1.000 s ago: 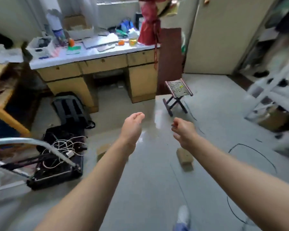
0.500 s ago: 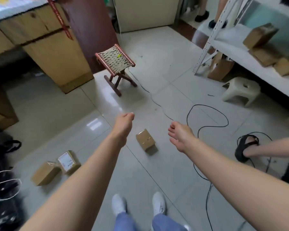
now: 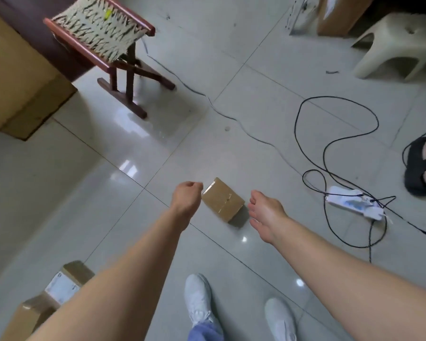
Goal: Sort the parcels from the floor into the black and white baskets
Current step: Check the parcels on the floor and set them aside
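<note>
While bending lower than half a second ago, reaches both bare arms down toward a taped brown parcel lying on the grey tiled floor. Brackets that parcel with the left hand at its left edge, fingers now bent loosely downward rather than straight, gripping nothing, and with the right hand just off its right corner, fingers relaxed, likewise empty. Cannot tell whether the left knuckles touch the cardboard. Stands in white sneakers on the camera side of the parcel, with more of both shoes showing than before. Leaves a labelled parcel and a plain parcel lying together well to the near left of the taped one, now partly hidden behind the left forearm. Keeps the woven folding stool far beyond the parcel to the left, larger in frame than earlier. Brings into view, right of the parcel, a white power strip amid loops of black cable, not visible half a second ago. Farther right of the parcel, another person's foot in a black sandal; beyond the parcel to the far right, a pale plastic stool.
</note>
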Tool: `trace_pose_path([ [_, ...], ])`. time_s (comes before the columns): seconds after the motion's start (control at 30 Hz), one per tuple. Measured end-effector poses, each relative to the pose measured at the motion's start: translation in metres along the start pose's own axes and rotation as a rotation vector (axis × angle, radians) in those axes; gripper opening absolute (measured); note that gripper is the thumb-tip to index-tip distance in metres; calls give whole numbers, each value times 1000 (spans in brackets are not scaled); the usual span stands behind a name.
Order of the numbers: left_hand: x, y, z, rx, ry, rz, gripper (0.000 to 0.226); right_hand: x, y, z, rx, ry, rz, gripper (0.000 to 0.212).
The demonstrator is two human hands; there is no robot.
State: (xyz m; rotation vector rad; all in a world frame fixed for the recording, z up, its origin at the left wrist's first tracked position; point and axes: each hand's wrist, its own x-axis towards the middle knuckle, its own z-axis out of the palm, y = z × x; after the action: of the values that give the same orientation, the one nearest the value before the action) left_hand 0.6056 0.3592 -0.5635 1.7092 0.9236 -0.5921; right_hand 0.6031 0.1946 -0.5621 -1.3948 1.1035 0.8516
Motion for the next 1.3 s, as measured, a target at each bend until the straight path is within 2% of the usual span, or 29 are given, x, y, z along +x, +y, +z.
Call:
trace_pose_path([
  [0.1,61,-26,17,84,-23,9,15,60,18,13,34,3,15,21],
  [0.23,133,-62,46,204,-20,33,27,128,47,25,69,31,50,36],
  [0.33,174,-86,70,249,-56,20,14,173,66,29,94,54,76,46],
  [0.43,208,-108,89,298,-81,14,44,211,78,33,124,35,98,49],
  [0.47,214,-114,94,306,-91,6,47,221,81,35,130,29,98,48],
  [0.57,225,-126,103,259,-118,10,26,241,81,42,145,-7,82,41],
  [0.67,215,-130,100,189,-78,-31,16,237,76,45,143,8,47,40],
  [0.8,172,-112,77,30,-32,-87,14,195,58,39,0,31,-55,56],
  [0.97,92,-48,20,-158,-5,-181,17,94,-2,32,-159,13,-200,53],
  [1.17,-28,54,-62,-337,100,-58,17,-57,-84,39,-188,-46,-383,44],
  [1.3,-128,97,-112,-467,238,41,25,-173,-116,44,-201,-131,-517,35],
])
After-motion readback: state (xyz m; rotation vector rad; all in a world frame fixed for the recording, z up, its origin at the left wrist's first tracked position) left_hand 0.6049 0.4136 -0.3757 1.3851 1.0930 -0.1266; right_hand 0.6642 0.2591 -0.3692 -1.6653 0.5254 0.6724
